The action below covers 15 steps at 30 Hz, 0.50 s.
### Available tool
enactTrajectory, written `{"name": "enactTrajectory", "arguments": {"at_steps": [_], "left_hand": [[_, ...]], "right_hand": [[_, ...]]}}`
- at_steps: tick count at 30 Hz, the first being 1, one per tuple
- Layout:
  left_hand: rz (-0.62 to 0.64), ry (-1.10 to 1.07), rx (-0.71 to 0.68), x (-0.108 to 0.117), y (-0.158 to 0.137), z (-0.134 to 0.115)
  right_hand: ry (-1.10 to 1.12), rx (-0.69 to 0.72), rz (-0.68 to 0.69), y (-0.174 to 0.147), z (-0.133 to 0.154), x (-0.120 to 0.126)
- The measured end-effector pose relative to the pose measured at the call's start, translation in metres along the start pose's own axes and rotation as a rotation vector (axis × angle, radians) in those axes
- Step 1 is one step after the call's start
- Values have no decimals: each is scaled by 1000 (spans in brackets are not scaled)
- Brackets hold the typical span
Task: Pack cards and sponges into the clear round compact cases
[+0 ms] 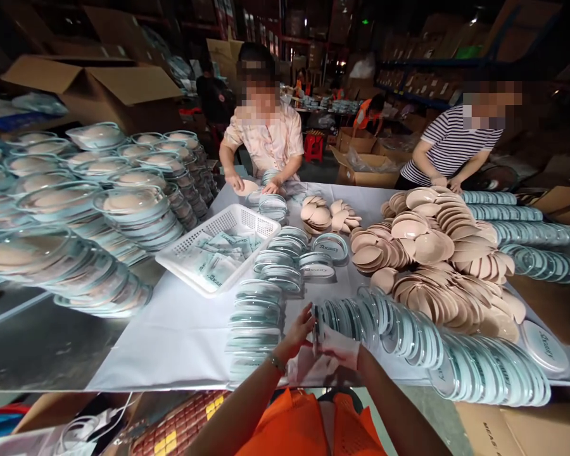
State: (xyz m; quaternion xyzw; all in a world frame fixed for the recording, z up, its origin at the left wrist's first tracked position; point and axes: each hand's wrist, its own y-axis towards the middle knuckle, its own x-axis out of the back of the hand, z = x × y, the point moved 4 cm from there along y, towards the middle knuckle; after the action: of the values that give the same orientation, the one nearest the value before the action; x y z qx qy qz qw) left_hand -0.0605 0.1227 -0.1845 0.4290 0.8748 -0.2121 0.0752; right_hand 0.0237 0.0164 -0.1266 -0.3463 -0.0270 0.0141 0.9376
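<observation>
A long white-covered table is filling the middle of the frame, carrying leaning stacks of filled clear cases at the left, a heap of beige pads at the right and a white basket of packets between them, seemingly so each part is lying within reach. At bottom centre the left hand and gloved right hand are pinching one round clear case between them, on edge beside a toppled row of lids. Whether anything is sitting inside it is hard to make out, and the two people across the table are standing partly cut off behind the goods.
</observation>
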Motion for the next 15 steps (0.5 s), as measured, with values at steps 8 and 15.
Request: {"name": "enactTrajectory", "arguments": {"at_steps": [8, 15], "left_hand": [[-59, 76, 10, -1, 2, -4], [-173, 225, 46, -10, -6, -10]], "right_hand": [[-48, 57, -240, 8, -15, -1], [-427, 390, -926, -77, -64, 47]]}}
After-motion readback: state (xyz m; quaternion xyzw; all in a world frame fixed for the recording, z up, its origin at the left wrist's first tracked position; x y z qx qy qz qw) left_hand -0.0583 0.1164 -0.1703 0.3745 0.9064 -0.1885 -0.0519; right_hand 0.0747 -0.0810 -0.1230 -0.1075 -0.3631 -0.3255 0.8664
